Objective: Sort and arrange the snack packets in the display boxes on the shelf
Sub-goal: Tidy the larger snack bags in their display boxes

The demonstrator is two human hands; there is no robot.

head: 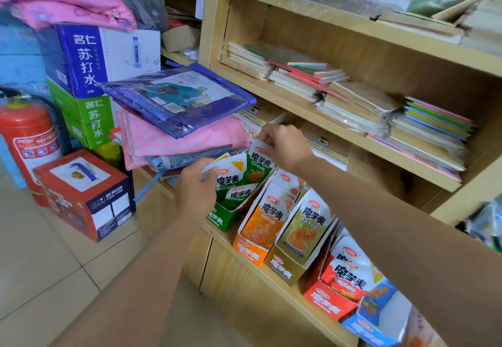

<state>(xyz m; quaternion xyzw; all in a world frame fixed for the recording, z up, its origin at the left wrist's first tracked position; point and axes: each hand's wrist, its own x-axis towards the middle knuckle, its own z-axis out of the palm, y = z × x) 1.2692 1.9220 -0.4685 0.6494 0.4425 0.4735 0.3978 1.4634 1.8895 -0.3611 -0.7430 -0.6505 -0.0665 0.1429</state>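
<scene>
My left hand [194,188] has fingers curled on the front green packet [231,181]. Right hand [284,145] pinches the rear green packet [259,162]. Both stand in the green display box [221,220], leftmost on the shelf [225,239].

The left hand [195,189] grips a green-and-white foil snack packet [228,181] standing in the green cardboard display box [220,219] at the left end of the pale wooden shelf [222,238]. The right hand [282,145] pinches the top of a second green packet [258,160] behind it. To the right stand an orange box [250,250] and an olive box [282,272].
</scene>
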